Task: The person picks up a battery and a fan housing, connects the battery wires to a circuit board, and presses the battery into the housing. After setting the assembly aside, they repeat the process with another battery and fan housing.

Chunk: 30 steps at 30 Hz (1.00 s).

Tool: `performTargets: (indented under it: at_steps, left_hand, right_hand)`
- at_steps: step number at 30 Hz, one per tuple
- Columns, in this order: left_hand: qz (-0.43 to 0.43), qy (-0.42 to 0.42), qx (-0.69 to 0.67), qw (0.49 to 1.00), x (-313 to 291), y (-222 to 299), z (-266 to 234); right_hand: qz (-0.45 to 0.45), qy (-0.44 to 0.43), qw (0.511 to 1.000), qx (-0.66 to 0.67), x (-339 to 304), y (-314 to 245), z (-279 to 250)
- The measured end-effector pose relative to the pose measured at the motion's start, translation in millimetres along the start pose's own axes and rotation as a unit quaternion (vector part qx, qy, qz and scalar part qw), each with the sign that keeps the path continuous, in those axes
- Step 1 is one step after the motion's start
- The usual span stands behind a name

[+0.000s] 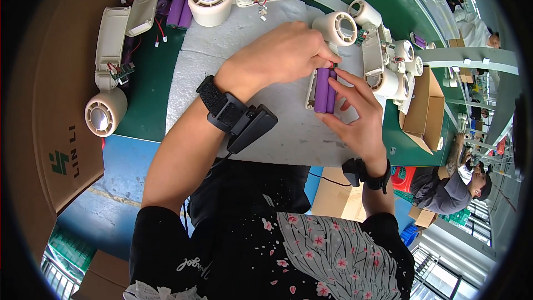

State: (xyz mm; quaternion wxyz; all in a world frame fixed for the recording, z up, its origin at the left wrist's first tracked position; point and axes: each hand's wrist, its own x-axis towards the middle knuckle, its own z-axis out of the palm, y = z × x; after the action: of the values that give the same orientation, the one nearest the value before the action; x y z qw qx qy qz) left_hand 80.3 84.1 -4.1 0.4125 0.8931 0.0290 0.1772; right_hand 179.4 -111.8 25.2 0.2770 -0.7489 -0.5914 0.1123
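Note:
A purple battery pack [321, 91] of two cylinders lies in the white handle shell of a handheld fan, in front of me on the foam sheet [191, 91]. My right hand [358, 108] grips the pack from its right side, thumb at the near end and fingers at the far end. Over the pack's far end, the fingers of my left hand [283, 53] are pinched together beside a bit of red wire; what they hold is hidden. The round white fan head [336, 28] of this piece sits just beyond my left fingertips.
Open fan bodies with loose wires and circuit boards lie at the left [110, 41] and right. More purple batteries [178, 6] and a fan head [210, 1] stand at the back. A cardboard box [425, 111] is at the right; a co-worker [452, 189] sits beyond it.

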Motion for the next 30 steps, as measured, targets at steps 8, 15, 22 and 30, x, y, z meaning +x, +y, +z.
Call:
performTargets:
  at_steps: [8,15,22,30]
  left_hand:
    - [-0.001,0.001,0.0,1.0,1,-1,0]
    - [-0.018,-0.002,-0.004,1.0,2,0,0]
    - [-0.03,-0.003,-0.022,0.999,2,1,-2]
    - [-0.038,-0.025,-0.009,0.999,3,3,-6]
  right_hand:
    - [-0.007,0.01,0.998,-0.055,-3,-2,5]
    - [0.011,0.008,0.999,-0.052,-2,-1,6]
    - [0.026,0.017,0.999,-0.021,6,-8,6]
    - [0.045,-0.022,0.999,0.023,21,-4,4]
